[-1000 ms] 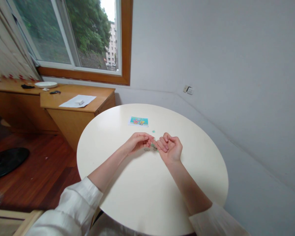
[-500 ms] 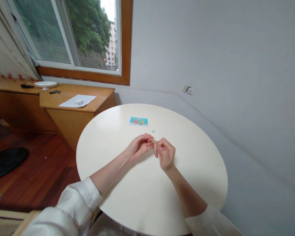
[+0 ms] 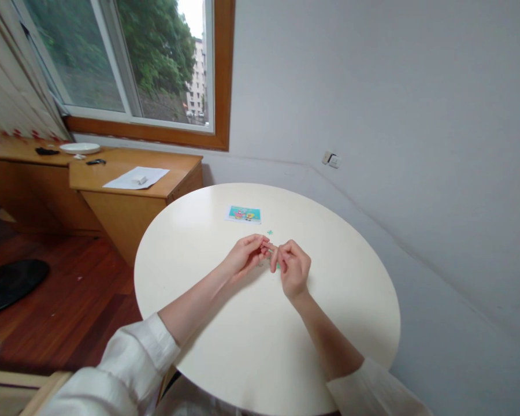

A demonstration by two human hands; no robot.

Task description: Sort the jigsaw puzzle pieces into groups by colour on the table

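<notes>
Above the middle of the round white table [image 3: 242, 329], my left hand [image 3: 248, 254] and my right hand [image 3: 294, 268] come together at the fingertips. Both have bent, pinching fingers, and whatever they hold is too small and too covered to name. Bits of green [image 3: 278, 266] show among and just under the fingers; I cannot tell whether they are held or lie on the table. Just beyond the hands lies a small green piece [image 3: 270, 232], shaped like a jigsaw piece. Farther back rests a turquoise cartoon picture card [image 3: 245, 214].
A wooden desk [image 3: 186, 167] stands left of the table, bearing a paper sheet [image 3: 121, 180] with a small white block, a white plate [image 3: 80, 148] and dark small items. A window is behind it. The wall with a socket [image 3: 334, 161] borders the table's far right.
My hands have drawn slightly apart at the fingertips. Green bits that were hidden now show between and below the fingers. The picture card and the loose green piece have stayed put.
</notes>
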